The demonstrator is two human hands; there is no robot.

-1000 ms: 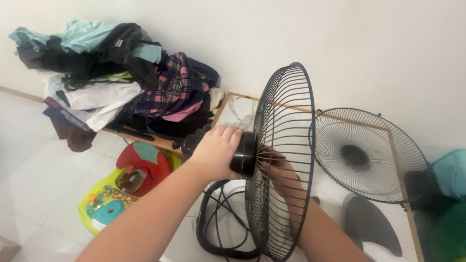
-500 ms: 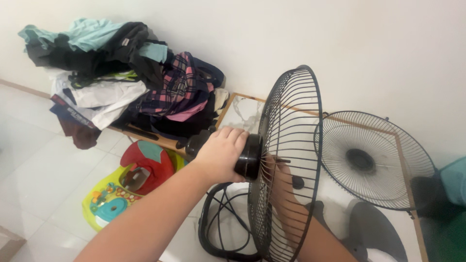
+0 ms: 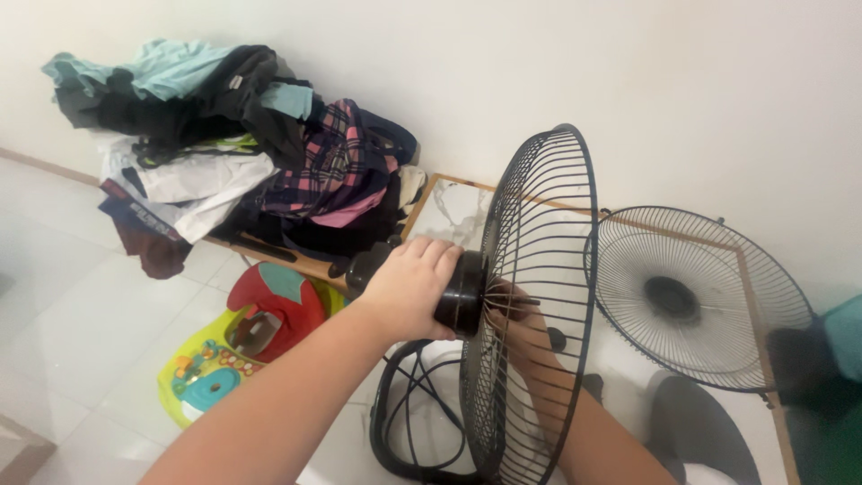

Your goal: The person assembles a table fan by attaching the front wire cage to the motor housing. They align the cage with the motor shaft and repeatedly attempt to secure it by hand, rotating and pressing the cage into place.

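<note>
The right hand (image 3: pixel 516 314) sat behind the wires of the rear fan guard (image 3: pixel 534 305), so its grip could not be made out. The left hand (image 3: pixel 409 287) was wrapped around the black motor housing (image 3: pixel 460 294), holding the guard upright on edge above the floor. A second guard (image 3: pixel 696 301) leaned just beyond, near the wall. A clothes pile (image 3: pixel 233 153) and a bright toy (image 3: pixel 242 346) lay to the left, and the grey blade (image 3: pixel 696 436) was cut off below.

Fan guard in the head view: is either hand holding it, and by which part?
The left hand grips the black motor housing behind the wire fan guard. The right hand is inside the guard at its centre; its grip cannot be told.
</note>
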